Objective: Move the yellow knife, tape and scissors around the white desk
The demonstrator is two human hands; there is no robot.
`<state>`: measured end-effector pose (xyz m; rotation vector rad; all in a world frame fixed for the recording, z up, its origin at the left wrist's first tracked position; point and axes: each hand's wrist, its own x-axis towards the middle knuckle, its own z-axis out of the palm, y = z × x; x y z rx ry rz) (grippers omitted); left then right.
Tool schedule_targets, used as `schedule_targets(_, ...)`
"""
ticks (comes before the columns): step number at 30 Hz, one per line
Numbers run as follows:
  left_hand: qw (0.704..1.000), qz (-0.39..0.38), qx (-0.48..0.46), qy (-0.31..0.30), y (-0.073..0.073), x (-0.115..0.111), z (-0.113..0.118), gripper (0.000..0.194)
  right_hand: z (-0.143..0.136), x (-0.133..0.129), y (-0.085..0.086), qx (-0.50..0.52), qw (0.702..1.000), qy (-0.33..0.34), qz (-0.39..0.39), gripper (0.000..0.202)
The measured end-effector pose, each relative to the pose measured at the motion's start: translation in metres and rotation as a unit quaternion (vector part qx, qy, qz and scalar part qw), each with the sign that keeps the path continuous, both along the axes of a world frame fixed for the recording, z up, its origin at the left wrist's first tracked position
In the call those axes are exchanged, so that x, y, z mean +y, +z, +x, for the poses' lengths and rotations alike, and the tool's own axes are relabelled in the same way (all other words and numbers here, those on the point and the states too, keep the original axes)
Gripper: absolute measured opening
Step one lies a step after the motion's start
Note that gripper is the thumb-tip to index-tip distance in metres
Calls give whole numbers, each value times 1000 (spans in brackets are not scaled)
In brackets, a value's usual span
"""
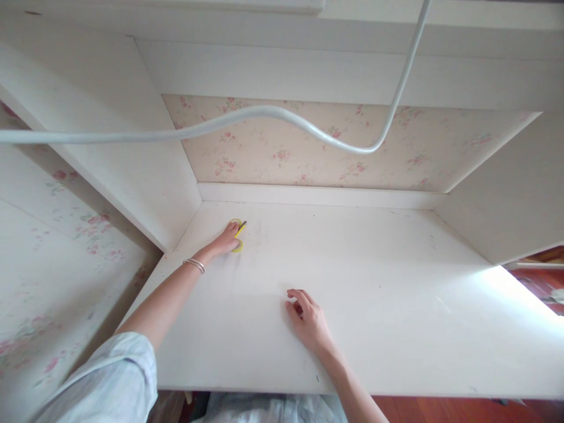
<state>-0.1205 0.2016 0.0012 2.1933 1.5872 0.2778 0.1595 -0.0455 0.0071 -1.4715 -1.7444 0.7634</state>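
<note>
I see my left arm stretched far forward and bare below a pale rolled sleeve, with thin bangles on the wrist. My left hand lies palm down, and its fingers are closed over something small, so the tips are hidden from me. My right hand is nearer to my body, palm down, with loosely curled fingers holding nothing. The two hands are well apart.
</note>
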Motion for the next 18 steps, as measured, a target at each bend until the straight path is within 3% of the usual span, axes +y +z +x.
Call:
schedule_targets(6, 1000, 15, -13, 17, 8, 19, -4, 67, -1, 2, 0, -5, 1000, -8, 2, 21)
schedule_targets(11, 998, 30, -31, 34, 14, 18, -5, 66, -1, 3, 2, -4, 1000, -9, -3, 20)
schedule_targets(15, 995, 60, -53, 66, 18, -3, 1, 66, -1, 3, 2, -8, 1000, -3, -2, 20)
schedule_targets(18, 991, 88, -74, 70, 24, -38, 17, 57, -2, 4, 3, -21, 1000, 5, 3, 20)
